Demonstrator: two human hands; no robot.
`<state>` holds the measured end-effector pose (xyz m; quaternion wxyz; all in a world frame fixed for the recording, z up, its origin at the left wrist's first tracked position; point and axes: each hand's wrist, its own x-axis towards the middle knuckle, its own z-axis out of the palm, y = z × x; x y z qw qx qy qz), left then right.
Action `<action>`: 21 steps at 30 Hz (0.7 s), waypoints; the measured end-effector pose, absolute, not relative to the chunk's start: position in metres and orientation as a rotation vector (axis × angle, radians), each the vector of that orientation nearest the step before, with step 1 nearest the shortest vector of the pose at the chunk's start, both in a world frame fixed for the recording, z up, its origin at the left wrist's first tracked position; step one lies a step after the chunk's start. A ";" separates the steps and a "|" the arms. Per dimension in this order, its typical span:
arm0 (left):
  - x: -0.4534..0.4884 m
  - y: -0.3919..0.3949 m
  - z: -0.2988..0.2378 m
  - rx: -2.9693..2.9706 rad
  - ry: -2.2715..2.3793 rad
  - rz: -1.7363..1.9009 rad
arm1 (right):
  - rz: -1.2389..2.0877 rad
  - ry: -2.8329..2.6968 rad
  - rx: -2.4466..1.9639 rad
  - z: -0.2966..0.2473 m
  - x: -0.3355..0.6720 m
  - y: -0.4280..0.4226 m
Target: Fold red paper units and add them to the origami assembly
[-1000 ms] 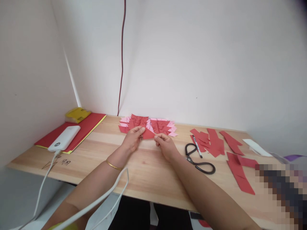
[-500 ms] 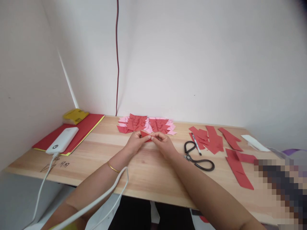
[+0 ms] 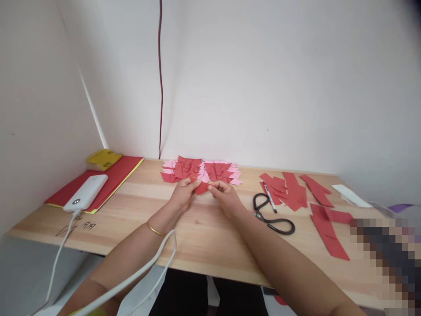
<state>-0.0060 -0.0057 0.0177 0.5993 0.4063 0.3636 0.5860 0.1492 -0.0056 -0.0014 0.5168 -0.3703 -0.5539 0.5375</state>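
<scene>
A small piece of red paper (image 3: pixel 201 188) is pinched between my two hands above the middle of the table. My left hand (image 3: pixel 183 193) grips its left end with thumb and fingers. At its right end, my right hand (image 3: pixel 225 197) holds it the same way. Just beyond my hands lie rows of folded red paper pieces (image 3: pixel 188 166) mixed with folded pink paper pieces (image 3: pixel 235 173). Black-handled scissors (image 3: pixel 279 226) rest to the right of my right forearm, their blades partly hidden by it.
Red paper scraps (image 3: pixel 296 193) and a pen (image 3: pixel 270 197) lie on the right. A white item (image 3: pixel 351 195) sits farther right. On the left are red sheets (image 3: pixel 121 175), a yellow packet (image 3: pixel 103 160) and a white power bank (image 3: pixel 86 192). Its cable (image 3: pixel 131 281) crosses my left forearm.
My hands have moved slightly apart, and more of the red paper shows flat between them. Before, the fingertips met over it. The things on the table lie as they were.
</scene>
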 end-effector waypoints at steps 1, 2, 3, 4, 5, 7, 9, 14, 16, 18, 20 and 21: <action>-0.006 -0.006 0.020 0.914 0.840 1.376 | 1.292 -1.309 -0.910 -0.002 0.149 -0.005; -0.006 -0.006 0.022 0.885 0.838 1.390 | 1.289 -1.294 -0.932 -0.001 0.149 -0.005; -0.007 -0.005 0.023 0.857 0.835 1.404 | 1.287 -1.287 -0.951 -0.001 0.149 -0.005; -0.007 -0.005 0.024 0.833 0.829 1.414 | 1.284 -1.285 -0.966 -0.001 0.149 -0.005; -0.008 -0.004 0.025 0.813 0.820 1.421 | 1.281 -1.284 -0.975 -0.001 0.149 -0.004; -0.010 -0.002 0.026 0.781 0.796 1.440 | 1.267 -1.275 -0.970 -0.001 0.150 -0.004; -0.012 0.000 0.027 0.755 0.778 1.466 | 1.253 -1.252 -0.959 -0.001 0.151 -0.003; -0.014 0.002 0.026 0.727 0.772 1.503 | 1.317 -1.194 -0.924 0.002 0.149 -0.005; -0.012 0.000 0.024 0.759 0.782 1.476 | 1.344 -1.208 -0.902 0.005 0.148 -0.007; -0.009 -0.002 0.021 0.798 0.803 1.442 | 1.348 -1.242 -0.898 0.007 0.147 -0.009; -0.007 -0.003 0.018 0.836 0.817 1.405 | 1.328 -1.278 -0.914 0.007 0.147 -0.010; -0.006 -0.004 0.017 0.854 0.818 1.393 | 1.314 -1.292 -0.924 0.007 0.148 -0.010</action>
